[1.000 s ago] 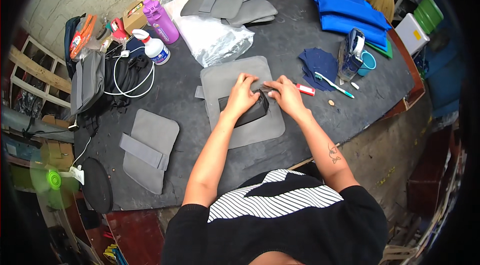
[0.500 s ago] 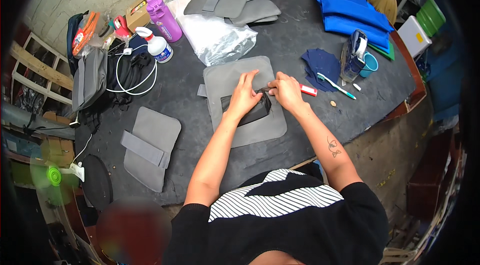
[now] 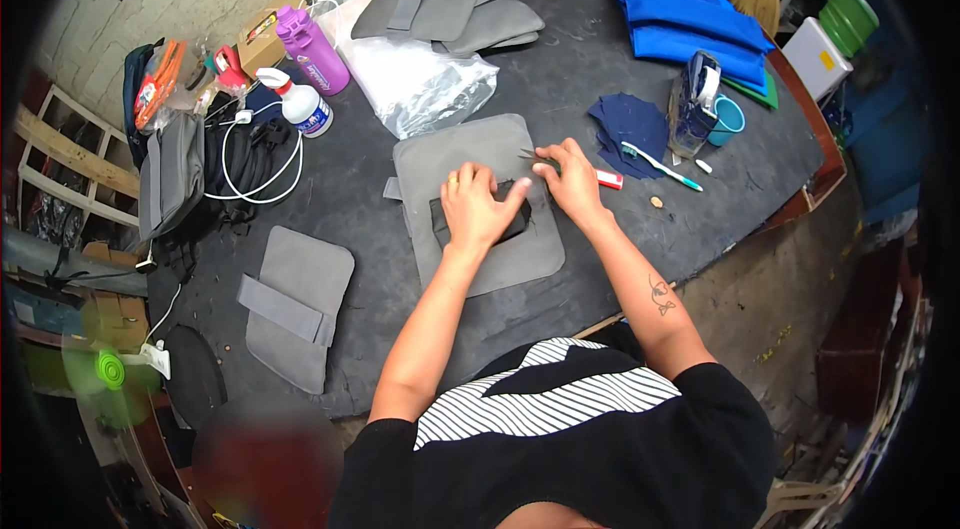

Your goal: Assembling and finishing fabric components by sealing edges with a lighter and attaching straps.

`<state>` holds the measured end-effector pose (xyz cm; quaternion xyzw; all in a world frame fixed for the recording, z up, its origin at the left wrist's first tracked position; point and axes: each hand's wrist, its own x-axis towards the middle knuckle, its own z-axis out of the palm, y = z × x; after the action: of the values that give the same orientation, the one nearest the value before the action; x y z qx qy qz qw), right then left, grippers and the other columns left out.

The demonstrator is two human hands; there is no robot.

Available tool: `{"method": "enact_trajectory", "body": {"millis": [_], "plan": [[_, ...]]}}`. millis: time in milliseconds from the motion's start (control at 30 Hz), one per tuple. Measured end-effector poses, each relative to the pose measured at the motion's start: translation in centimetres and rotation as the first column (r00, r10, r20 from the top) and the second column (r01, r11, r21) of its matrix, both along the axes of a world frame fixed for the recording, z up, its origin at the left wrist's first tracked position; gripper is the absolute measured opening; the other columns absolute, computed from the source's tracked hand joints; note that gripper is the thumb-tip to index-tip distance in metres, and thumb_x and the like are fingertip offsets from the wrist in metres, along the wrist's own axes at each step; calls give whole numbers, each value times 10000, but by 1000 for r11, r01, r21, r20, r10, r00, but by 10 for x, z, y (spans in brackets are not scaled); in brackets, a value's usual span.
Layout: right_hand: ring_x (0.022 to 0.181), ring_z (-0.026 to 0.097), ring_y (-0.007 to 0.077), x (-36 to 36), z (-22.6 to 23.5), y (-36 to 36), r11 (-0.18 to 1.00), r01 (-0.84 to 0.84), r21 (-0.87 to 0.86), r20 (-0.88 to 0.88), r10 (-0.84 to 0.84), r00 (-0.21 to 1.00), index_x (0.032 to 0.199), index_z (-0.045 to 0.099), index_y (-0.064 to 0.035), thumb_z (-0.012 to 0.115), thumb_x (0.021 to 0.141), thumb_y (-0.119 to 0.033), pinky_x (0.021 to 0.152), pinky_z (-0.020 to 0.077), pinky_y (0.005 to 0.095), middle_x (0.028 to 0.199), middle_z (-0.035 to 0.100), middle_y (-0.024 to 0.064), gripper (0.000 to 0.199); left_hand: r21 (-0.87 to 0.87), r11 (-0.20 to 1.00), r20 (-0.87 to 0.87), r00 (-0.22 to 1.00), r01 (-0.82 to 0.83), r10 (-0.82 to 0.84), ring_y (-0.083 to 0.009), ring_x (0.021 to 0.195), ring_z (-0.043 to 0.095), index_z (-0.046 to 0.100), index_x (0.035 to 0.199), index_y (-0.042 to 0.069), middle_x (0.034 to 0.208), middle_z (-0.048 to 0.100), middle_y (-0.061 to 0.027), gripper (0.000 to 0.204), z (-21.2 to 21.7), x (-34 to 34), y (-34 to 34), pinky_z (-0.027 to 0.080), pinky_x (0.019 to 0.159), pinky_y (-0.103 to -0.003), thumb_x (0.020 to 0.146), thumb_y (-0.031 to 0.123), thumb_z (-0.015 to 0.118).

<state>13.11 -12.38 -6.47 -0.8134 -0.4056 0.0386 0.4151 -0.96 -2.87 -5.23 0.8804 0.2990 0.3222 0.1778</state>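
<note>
A grey fabric panel (image 3: pixel 462 144) with rounded corners lies flat on the table before me. A black fabric piece (image 3: pixel 512 224) fills the rectangular opening in its middle. My left hand (image 3: pixel 482 206) rests on that black piece, palm down, fingers spread and thumb stretched out. Pinched in my right hand (image 3: pixel 570 182) is a pair of small dark thread snips (image 3: pixel 528 154); their points lie over the panel's upper right part. The fingers hide most of the snips' body.
A second grey panel with a strap (image 3: pixel 300 279) lies to the left, and more grey panels (image 3: pixel 425 14) are stacked behind on plastic. To the right are a red-and-white object (image 3: pixel 608 179), a toothbrush (image 3: pixel 660 166), navy fabric (image 3: pixel 630 129) and a tape dispenser (image 3: pixel 695 104).
My left hand has gone from pinching the black fabric to lying flat over it. My right hand has drawn slightly up and away from it, and the snips' points now show.
</note>
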Motion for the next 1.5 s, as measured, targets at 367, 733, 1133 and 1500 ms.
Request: {"method": "enact_trajectory", "body": {"millis": [367, 733, 1133, 1500], "plan": [[908, 588, 282, -36, -9, -14, 996, -6, 88, 60, 0, 998, 1003, 646, -69, 712, 754, -157, 723, 472, 418, 896, 565, 67, 272, -426, 895, 307, 952, 133, 5, -351, 896, 619, 504, 762, 27, 826, 628, -97, 128, -22, -1, -7, 234, 1048, -613, 711, 63, 616], [786, 564, 85, -8, -17, 11, 849, 155, 504, -585, 204, 785, 1025, 504, -26, 643, 695, 149, 694, 477, 215, 827, 579, 29, 399, -328, 938, 198, 979, 108, -43, -265, 839, 575, 494, 748, -1, 1023, 528, -147, 267, 2, 1, -8, 459, 770, -361, 684, 77, 741], [834, 574, 325, -53, 65, 2, 967, -53, 250, 303, -26, 953, 979, 607, -15, 681, 746, -34, 711, 455, 406, 926, 541, 111, 245, -746, 316, 665, 679, 586, 311, -176, 880, 625, 476, 1010, 24, 976, 646, -155, 338, 16, 7, 28, 496, 808, -275, 745, -88, 653], [717, 567, 253, -48, 64, 12, 964, -11, 266, 461, -117, 880, 888, 659, -50, 673, 749, -47, 633, 413, 372, 797, 521, 61, 140, -732, 271, 681, 670, 625, 295, -185, 920, 628, 443, 1064, 22, 937, 670, -152, 419, 23, 11, 30, 485, 824, -283, 734, -79, 681]]}}
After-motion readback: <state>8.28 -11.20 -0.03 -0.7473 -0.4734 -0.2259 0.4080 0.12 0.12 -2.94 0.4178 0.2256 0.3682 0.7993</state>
